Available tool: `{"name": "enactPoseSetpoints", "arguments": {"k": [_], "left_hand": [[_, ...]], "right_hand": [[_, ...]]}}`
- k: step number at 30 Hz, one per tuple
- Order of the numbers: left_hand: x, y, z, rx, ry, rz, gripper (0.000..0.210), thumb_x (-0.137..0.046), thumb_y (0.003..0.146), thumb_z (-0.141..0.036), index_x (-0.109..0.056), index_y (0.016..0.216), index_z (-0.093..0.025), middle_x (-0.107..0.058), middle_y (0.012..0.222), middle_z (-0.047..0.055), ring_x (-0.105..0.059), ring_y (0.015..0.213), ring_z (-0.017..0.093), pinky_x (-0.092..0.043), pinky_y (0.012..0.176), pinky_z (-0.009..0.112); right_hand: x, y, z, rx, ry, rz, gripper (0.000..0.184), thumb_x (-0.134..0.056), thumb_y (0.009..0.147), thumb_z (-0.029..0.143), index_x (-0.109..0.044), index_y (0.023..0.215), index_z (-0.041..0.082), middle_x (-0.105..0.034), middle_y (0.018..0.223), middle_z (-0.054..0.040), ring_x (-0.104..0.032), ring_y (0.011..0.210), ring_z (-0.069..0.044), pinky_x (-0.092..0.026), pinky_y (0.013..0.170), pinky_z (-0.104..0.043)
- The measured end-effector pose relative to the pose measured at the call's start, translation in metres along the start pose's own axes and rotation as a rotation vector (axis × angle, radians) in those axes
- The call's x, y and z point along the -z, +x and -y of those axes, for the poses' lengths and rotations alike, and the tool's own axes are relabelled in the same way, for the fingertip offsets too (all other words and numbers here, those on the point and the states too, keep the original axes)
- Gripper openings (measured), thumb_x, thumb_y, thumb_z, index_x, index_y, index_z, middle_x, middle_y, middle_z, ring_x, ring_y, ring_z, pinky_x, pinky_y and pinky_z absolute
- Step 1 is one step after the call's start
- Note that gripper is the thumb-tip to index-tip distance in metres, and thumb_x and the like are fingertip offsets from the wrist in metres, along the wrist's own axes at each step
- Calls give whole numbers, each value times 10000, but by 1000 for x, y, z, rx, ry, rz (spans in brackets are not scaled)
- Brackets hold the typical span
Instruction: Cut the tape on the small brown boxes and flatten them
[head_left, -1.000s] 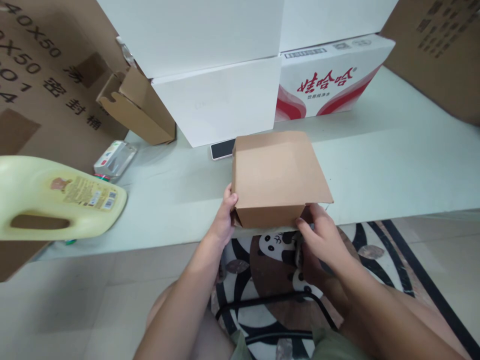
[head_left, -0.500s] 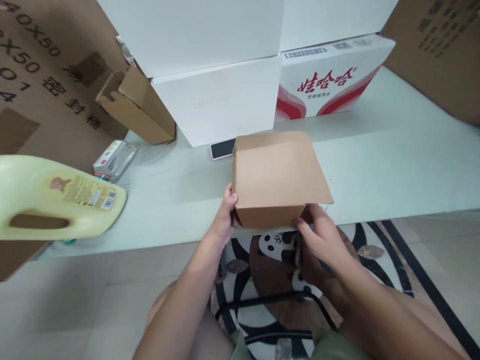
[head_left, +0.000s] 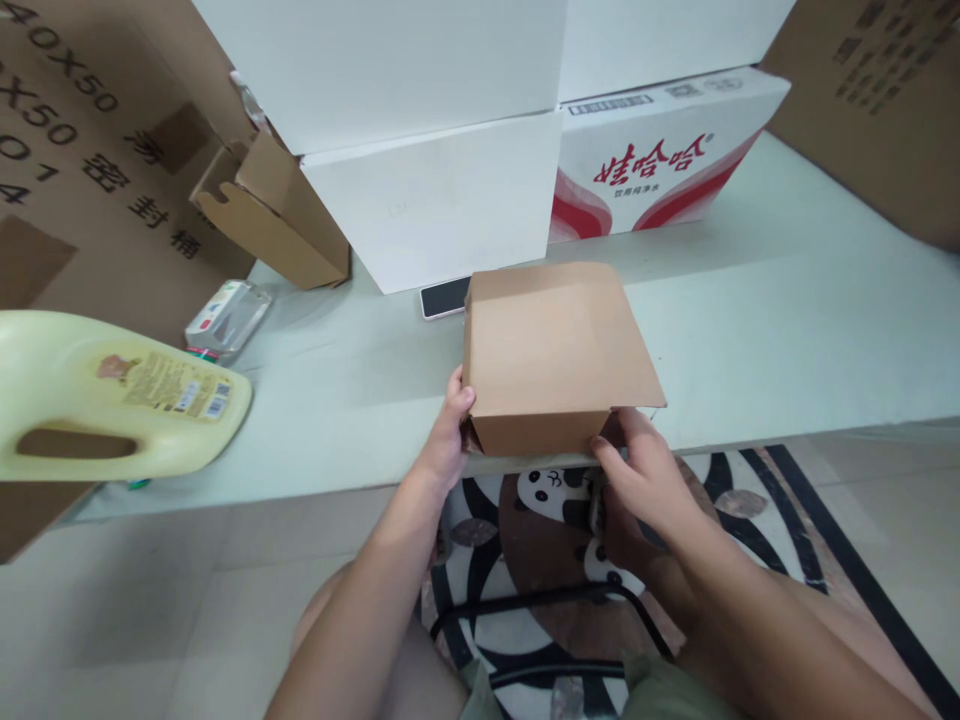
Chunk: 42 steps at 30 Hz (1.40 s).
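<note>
A brown cardboard box (head_left: 551,340) rests at the front edge of the pale green table, its lid panel lying over the top. The panel's near right corner juts out past the box's front wall. My left hand (head_left: 450,430) grips the near left corner, thumb on the side and the other fingers mostly hidden behind it. At the near right corner, my right hand (head_left: 637,465) holds the box with its thumb at the front wall and its fingers tucked under the jutting panel. A phone (head_left: 444,298) lies just behind the box, partly covered by it.
White cartons (head_left: 439,200) and a red-and-white carton (head_left: 660,165) stand at the back. To the left are an open brown carton (head_left: 281,215), a clear plastic bottle (head_left: 232,320) and a yellow jug (head_left: 180,400). Large brown cartons (head_left: 877,110) flank the table (head_left: 787,330).
</note>
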<state>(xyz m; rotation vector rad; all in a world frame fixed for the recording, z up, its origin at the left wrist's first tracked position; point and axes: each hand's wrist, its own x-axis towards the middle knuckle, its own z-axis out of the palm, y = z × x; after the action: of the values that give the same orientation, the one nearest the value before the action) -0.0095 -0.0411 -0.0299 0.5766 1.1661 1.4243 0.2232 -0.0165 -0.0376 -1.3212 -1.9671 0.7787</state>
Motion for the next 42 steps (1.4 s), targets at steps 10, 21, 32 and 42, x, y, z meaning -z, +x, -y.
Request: {"name": "enactPoseSetpoints", "arguments": {"k": [10, 21, 32, 42], "left_hand": [[0, 0, 0, 1, 14, -2, 794, -726, 704, -632, -522, 1366, -244, -663, 1315, 96, -506, 1362, 385, -449, 1036, 442], [1, 2, 2, 0, 22, -11, 777, -720, 701, -623, -531, 1349, -238, -655, 1324, 90, -491, 1378, 371, -455, 1035, 424], [5, 4, 7, -13, 44, 15, 774, -707, 705, -617, -525, 1360, -245, -655, 1318, 87, -507, 1349, 371, -455, 1026, 427], [3, 3, 4, -12, 50, 3, 799, -704, 698, -626, -514, 1367, -233, -636, 1362, 99, -483, 1383, 379, -439, 1055, 437]], "right_hand": [[-1, 0, 0, -23, 21, 13, 290, -487, 850, 345, -572, 1086, 201, -698, 1080, -175, -640, 1024, -366, -515, 869, -547], [-3, -2, -6, -13, -4, 10, 302, -477, 851, 354, -564, 1094, 196, -699, 1079, -183, -640, 1008, -364, -516, 854, -544], [-6, -3, -8, 1, -84, 9, 246, -505, 828, 366, -539, 1015, 210, -682, 1026, -175, -608, 1020, -379, -508, 838, -539], [-4, -1, -6, -20, -75, 19, 279, -506, 820, 379, -546, 1029, 198, -686, 1030, -190, -617, 1009, -386, -506, 837, -551]]}}
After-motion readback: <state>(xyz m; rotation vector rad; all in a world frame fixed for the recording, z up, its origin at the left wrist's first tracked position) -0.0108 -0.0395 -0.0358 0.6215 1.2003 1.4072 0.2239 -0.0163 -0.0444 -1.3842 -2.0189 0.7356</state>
